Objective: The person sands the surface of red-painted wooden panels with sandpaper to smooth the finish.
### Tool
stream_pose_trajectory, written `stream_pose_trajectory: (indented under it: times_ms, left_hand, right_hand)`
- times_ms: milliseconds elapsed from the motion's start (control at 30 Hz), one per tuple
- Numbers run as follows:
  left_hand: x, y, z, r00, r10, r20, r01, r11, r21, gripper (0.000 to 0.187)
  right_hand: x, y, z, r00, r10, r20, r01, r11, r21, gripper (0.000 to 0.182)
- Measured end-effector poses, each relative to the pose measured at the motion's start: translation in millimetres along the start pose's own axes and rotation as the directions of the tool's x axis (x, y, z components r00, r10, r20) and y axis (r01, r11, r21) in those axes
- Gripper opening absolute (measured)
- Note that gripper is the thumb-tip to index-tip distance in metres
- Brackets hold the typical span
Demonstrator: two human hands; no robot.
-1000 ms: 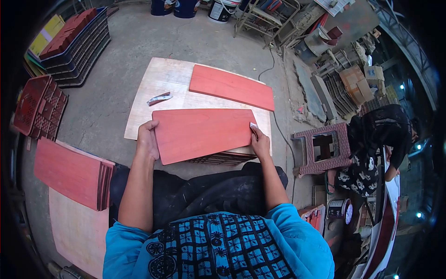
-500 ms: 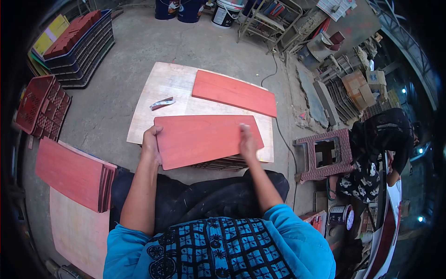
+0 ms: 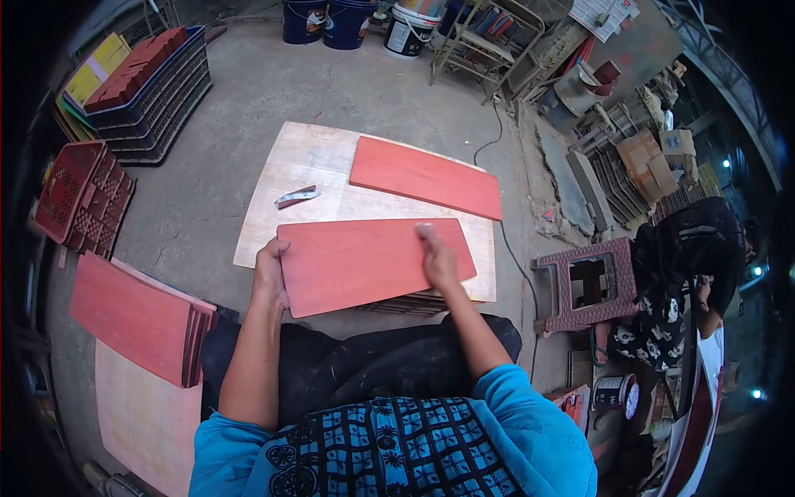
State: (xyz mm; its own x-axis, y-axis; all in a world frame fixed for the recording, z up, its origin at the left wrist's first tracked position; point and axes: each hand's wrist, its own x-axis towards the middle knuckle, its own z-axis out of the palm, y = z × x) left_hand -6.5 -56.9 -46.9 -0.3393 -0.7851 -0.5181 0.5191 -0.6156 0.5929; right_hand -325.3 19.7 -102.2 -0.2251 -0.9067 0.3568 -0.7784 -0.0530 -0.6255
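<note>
A red-painted wooden board lies tilted over the near part of a pale plywood sheet. My left hand grips its left end, thumb on top and fingers along the edge. On the board's upper face, toward the right end, my right hand presses down with fingers closed together; whatever is under them is hidden. Beyond it, a second red board rests flat on the plywood. To its left is a small folded strip, dark brown and whitish, perhaps sandpaper.
Red boards are stacked at my left, beside a red crate and dark crates. Paint buckets stand at the back. On the right are a stool, a cable and a co-worker bending over.
My right hand has shifted slightly left across the board, which my left hand still holds. The whole view has moved a little down and right.
</note>
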Motion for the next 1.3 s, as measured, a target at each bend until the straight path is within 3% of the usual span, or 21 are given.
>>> stream_pose_trajectory:
  times_ms: [33,133,167,300,400,433,533,600,733,767,867,933,1000,1067,1167,1300]
  left_hand:
    - [0.3,0.2,-0.7,1.000,-0.016,-0.002,0.016,1.000,-0.008,0.051]
    - [-6.0,3.9,5.5,0.998,-0.028,-0.060,0.029,0.999,0.019,0.051]
    - [-5.1,2.8,3.4,0.999,-0.017,-0.040,0.018,1.000,0.021,0.051]
    - [-0.5,2.9,1.1,1.000,-0.030,0.005,0.030,0.999,-0.030,0.046]
    - [-3.5,1.0,0.8,1.000,-0.014,0.009,0.014,0.999,-0.051,0.046]
    - [-3.2,2.2,3.2,1.000,0.013,0.018,-0.012,0.999,-0.048,0.047]
    - [-7.1,1.0,9.7,0.981,0.184,0.059,-0.186,0.982,0.019,0.056]
    - [-8.7,-0.7,13.7,0.980,0.191,-0.047,-0.190,0.981,0.034,0.060]
    - [-1.4,-3.7,8.7,0.964,0.258,-0.071,-0.251,0.963,0.095,0.065]
    - [-1.2,-4.3,8.7,0.961,0.266,-0.071,-0.259,0.961,0.096,0.064]
    - [-0.4,-4.0,11.0,0.955,0.290,-0.061,-0.283,0.953,0.110,0.064]
    - [9.6,-8.1,3.4,0.947,0.320,-0.039,-0.313,0.943,0.116,0.064]
    - [9.1,-8.3,3.9,0.944,0.325,-0.053,-0.316,0.939,0.137,0.063]
    - [9.8,-9.1,3.0,0.946,0.313,-0.081,-0.303,0.946,0.114,0.062]
    - [10.0,-8.8,2.3,0.959,0.263,-0.101,-0.261,0.965,0.028,0.058]
    - [6.4,-6.0,8.7,0.981,0.191,-0.035,-0.192,0.981,-0.028,0.051]
  right_hand:
    - [-0.1,-5.1,9.3,0.983,-0.184,-0.025,0.178,0.972,-0.152,0.034]
    - [9.6,47.6,-3.7,0.996,0.063,-0.066,-0.066,0.997,-0.043,0.039]
    - [18.2,42.3,-19.3,0.943,0.330,-0.038,-0.333,0.938,-0.095,0.043]
    - [16.2,36.5,-0.2,0.991,-0.100,-0.094,0.075,0.969,-0.234,0.037]
    - [21.7,49.0,-21.3,0.958,0.283,-0.043,-0.286,0.940,-0.184,0.032]
    - [24.2,58.3,-19.3,0.970,0.201,-0.135,-0.224,0.956,-0.190,0.030]
    - [22.7,66.8,-12.4,0.991,0.004,-0.131,-0.038,0.965,-0.261,0.030]
    - [25.4,70.6,-22.5,0.970,0.234,-0.071,-0.244,0.939,-0.242,0.031]
    - [28.0,66.9,-14.7,0.961,0.212,-0.176,-0.254,0.927,-0.274,0.033]
    - [28.5,61.4,-14.9,0.944,0.312,-0.105,-0.329,0.897,-0.294,0.038]
    - [20.3,39.0,6.3,0.982,0.172,-0.076,-0.183,0.967,-0.179,0.045]
    - [20.7,-19.0,24.7,0.981,0.192,0.012,-0.189,0.973,-0.133,0.051]
    - [9.6,-52.3,57.6,0.998,-0.064,-0.001,0.064,0.997,-0.052,0.046]
    - [1.2,-104.7,66.7,0.969,-0.225,0.102,0.220,0.974,0.061,0.043]
    - [1.5,-100.4,56.9,0.956,-0.227,0.185,0.203,0.969,0.139,0.052]
    - [17.7,2.9,15.2,0.987,0.142,-0.079,-0.144,0.989,-0.020,0.043]
